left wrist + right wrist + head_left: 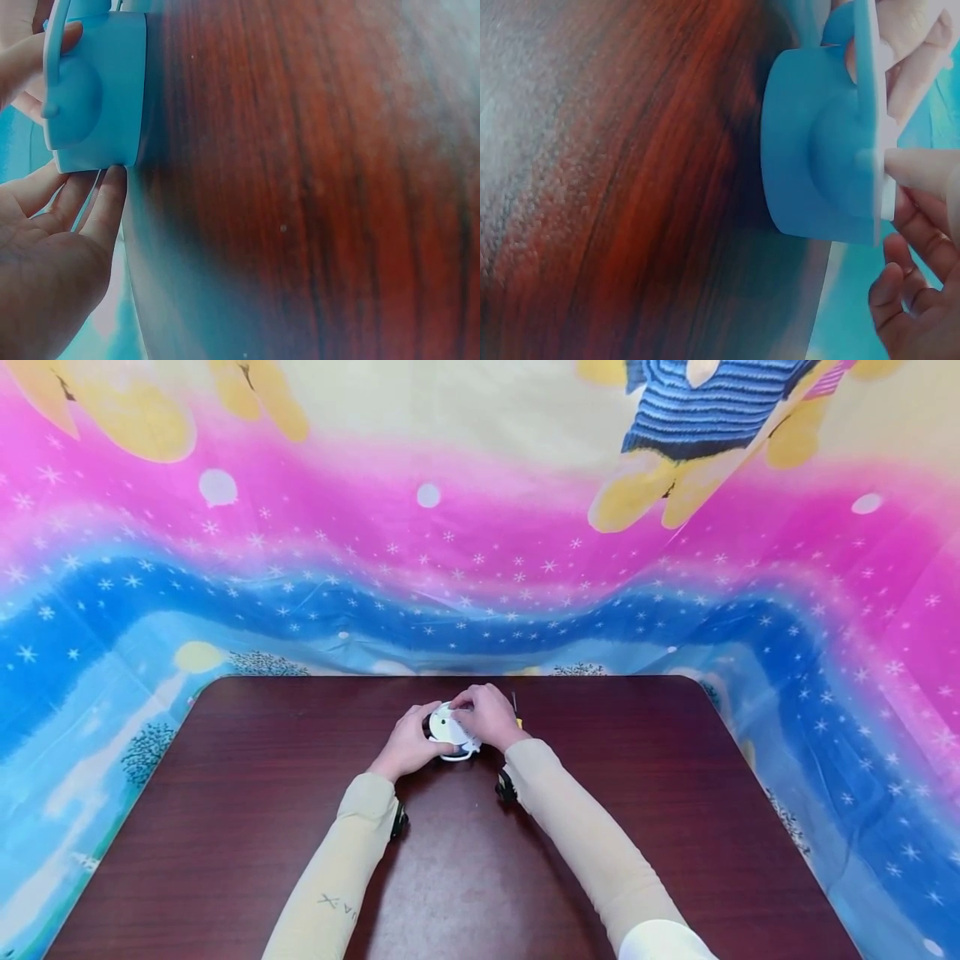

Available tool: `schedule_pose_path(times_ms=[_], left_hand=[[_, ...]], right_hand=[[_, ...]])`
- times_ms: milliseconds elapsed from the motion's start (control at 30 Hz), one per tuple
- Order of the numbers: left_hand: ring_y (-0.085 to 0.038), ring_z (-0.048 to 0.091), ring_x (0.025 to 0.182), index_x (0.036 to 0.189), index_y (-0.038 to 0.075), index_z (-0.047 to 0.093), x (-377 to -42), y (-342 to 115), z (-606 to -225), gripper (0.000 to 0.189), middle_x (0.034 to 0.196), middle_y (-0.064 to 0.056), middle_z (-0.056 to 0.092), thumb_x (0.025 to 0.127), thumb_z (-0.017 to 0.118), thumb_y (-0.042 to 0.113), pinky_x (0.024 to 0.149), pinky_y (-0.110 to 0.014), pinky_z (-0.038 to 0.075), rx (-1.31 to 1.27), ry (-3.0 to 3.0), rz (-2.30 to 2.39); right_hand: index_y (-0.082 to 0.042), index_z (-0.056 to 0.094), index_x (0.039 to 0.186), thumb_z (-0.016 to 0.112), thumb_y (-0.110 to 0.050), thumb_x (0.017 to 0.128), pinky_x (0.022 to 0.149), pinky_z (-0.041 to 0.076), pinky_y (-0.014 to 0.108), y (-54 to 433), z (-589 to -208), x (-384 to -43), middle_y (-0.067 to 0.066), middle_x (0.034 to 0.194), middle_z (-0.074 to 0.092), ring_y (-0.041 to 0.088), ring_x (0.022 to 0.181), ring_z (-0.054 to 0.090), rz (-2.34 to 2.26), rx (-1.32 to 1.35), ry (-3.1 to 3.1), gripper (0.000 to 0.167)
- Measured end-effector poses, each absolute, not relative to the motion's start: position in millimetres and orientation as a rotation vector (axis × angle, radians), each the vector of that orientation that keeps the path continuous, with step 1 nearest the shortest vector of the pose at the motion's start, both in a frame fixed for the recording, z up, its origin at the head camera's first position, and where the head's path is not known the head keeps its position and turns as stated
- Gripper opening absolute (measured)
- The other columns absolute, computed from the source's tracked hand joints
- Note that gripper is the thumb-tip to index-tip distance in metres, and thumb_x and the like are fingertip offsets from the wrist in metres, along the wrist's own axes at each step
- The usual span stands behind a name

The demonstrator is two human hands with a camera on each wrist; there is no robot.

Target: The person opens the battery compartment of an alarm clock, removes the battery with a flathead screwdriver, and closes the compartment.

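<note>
On the table near its far edge stands a small rounded case [442, 732] with a white face, a tiny dark dot on it and a white loop handle [456, 758] at the near side. My left hand [408, 745] grips its left side, thumb over the near part. In the left wrist view the case [112, 90] looks blue, with a bulge on the wall; fingers [112, 196] touch its edge. My right hand [486, 714] bends over the right of the face and pinches at the white disc [889, 196]. The fingertips are partly hidden from the head view.
Just beyond the right hand a thin rod with a yellow part [519, 722] shows, mostly hidden. The dark red-brown table [262, 827] extends around both arms. Behind it hangs a printed cloth [480, 568] in pink and blue.
</note>
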State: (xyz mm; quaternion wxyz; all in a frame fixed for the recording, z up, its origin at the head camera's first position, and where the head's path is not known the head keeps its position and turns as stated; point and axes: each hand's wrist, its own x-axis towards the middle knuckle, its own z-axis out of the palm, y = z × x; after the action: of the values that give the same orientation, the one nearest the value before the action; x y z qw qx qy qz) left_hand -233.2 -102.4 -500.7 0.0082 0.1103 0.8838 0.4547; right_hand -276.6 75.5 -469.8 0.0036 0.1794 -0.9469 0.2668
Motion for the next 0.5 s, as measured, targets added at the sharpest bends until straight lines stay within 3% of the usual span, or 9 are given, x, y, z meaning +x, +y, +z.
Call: schedule_pose_path(times_ms=[233,500], left_hand=[[-0.034,0.051,0.122,0.148,-0.001,0.049,-233.2,-102.6,-501.0,0.086,0.134,-0.019,0.056,0.075,0.090,0.022,0.104,-0.047,0.041,0.309,2.751,1.408],[-0.033,0.051,0.123,0.148,0.000,0.049,-234.3,-102.3,-502.9,0.086,0.134,-0.017,0.055,0.076,0.090,0.023,0.105,-0.047,0.041,0.296,2.741,1.406]], right_hand=[[-0.020,0.082,0.101,0.073,-0.021,0.096,0.094,0.046,0.040,80.2,-462.7,-276.9,-0.002,0.110,0.071,0.020,0.108,0.056,0.885,0.564,-2.939,0.011],[-0.019,0.082,0.101,0.074,-0.021,0.095,0.082,0.050,0.034,79.9,-460.3,-276.4,-0.002,0.105,0.071,0.015,0.097,0.061,0.887,0.599,-2.951,0.010]])
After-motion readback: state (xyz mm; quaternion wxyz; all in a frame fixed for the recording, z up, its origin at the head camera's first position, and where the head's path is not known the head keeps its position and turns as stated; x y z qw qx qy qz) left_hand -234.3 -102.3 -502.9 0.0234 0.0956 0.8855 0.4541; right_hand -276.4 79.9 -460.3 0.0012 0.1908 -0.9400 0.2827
